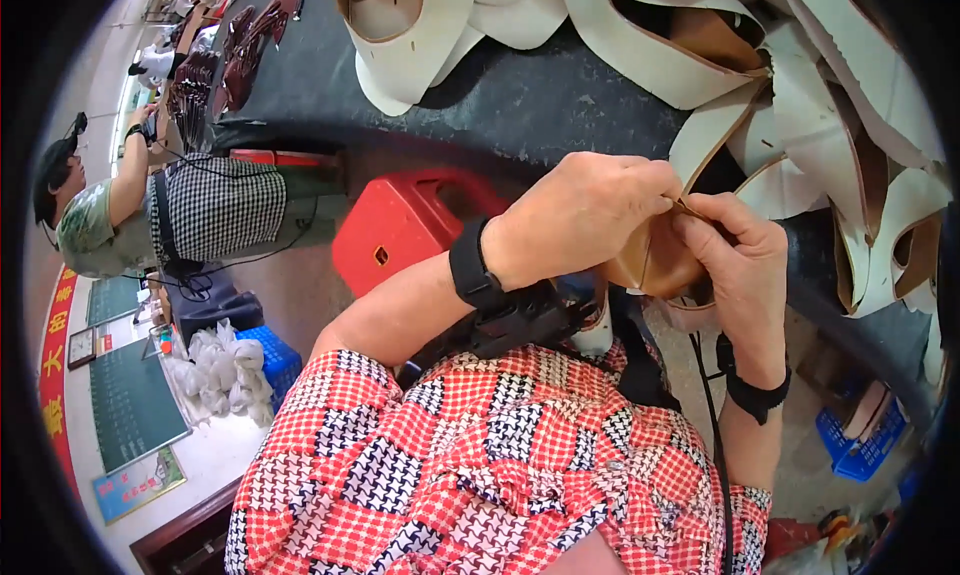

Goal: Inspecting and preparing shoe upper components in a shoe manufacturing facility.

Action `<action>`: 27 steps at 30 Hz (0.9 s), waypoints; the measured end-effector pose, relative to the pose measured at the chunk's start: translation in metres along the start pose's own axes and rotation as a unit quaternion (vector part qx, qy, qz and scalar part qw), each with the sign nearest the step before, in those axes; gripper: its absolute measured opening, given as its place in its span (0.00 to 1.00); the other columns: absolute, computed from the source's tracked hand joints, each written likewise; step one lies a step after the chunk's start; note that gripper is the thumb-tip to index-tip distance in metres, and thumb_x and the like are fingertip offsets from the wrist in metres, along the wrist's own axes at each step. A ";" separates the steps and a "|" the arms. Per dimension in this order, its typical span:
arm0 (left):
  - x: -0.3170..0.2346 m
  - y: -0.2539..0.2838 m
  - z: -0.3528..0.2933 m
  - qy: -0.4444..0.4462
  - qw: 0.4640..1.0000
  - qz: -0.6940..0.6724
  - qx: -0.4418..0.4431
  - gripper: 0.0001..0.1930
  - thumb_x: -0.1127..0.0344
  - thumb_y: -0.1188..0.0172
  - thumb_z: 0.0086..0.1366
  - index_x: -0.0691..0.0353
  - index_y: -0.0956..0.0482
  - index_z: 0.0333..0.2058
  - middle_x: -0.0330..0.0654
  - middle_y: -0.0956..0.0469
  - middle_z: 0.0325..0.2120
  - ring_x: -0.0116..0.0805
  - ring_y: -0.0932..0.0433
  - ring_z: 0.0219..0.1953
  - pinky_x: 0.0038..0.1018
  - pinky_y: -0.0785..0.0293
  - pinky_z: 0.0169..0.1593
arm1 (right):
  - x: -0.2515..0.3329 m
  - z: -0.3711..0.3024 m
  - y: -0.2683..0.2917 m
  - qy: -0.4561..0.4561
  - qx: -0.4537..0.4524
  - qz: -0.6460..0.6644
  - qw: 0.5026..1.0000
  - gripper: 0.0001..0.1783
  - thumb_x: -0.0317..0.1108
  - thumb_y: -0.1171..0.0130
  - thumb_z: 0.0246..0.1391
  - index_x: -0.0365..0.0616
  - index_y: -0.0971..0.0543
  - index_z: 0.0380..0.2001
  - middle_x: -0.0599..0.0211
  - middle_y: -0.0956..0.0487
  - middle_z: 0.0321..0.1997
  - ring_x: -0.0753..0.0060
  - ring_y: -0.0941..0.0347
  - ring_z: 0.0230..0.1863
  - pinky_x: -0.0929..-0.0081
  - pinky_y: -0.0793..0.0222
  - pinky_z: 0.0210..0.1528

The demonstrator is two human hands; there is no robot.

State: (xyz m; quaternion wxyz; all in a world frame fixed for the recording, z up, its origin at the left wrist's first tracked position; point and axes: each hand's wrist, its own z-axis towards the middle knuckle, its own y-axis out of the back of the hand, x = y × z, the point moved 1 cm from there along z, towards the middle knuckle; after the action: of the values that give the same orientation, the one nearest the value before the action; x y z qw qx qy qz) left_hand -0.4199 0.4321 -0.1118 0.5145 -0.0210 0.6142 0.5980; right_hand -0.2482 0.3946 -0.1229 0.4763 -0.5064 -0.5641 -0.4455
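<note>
A brown leather shoe upper hangs between my two hands, its upper edge gathered at the fingertips. My left hand comes in from the left and pinches that edge with thumb and fingers. From the right, my right hand grips the same edge, thumb and forefinger almost meeting the left fingertips. Whether anything small lies between the fingertips I cannot make out. Just beyond my hands, pale-lined shoe uppers with brown leather inside lie piled and linked on the dark table.
A red plastic stool stands left of my forearm. At the far left a person in a checked apron works beside dark red uppers. Blue baskets stand at right and lower left, the latter beside plastic bags.
</note>
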 end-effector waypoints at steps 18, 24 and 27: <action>-0.013 -0.010 0.004 0.022 0.999 0.023 -0.004 0.03 0.71 0.47 0.57 0.63 0.27 0.31 0.47 0.26 0.22 0.46 0.24 0.25 0.32 0.28 0.28 | -0.001 0.002 0.017 -0.044 0.063 0.010 0.997 0.07 0.23 0.43 0.48 0.32 0.21 0.32 0.71 0.22 0.27 0.85 0.29 0.30 0.86 0.34 0.34; -0.014 -0.012 0.004 0.020 0.999 0.038 0.007 0.03 0.72 0.47 0.57 0.63 0.28 0.30 0.44 0.27 0.20 0.45 0.24 0.25 0.31 0.28 0.28 | 0.001 -0.002 0.016 -0.017 0.040 -0.036 0.998 0.06 0.23 0.43 0.47 0.33 0.22 0.31 0.70 0.23 0.25 0.83 0.30 0.28 0.85 0.35 0.32; -0.019 -0.011 0.003 0.005 0.998 0.056 0.000 0.04 0.70 0.45 0.56 0.64 0.25 0.28 0.43 0.27 0.23 0.44 0.24 0.25 0.30 0.28 0.28 | 0.009 -0.008 0.013 0.068 -0.002 -0.136 0.988 0.05 0.22 0.43 0.46 0.35 0.22 0.29 0.67 0.24 0.25 0.79 0.29 0.26 0.84 0.35 0.30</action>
State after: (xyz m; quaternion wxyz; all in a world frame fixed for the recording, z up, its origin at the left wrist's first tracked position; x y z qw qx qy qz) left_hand -0.4022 0.4206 -0.1063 0.4773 0.0099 0.6169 0.6257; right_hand -0.2352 0.3895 -0.1127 0.4475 -0.3942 -0.5929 -0.5412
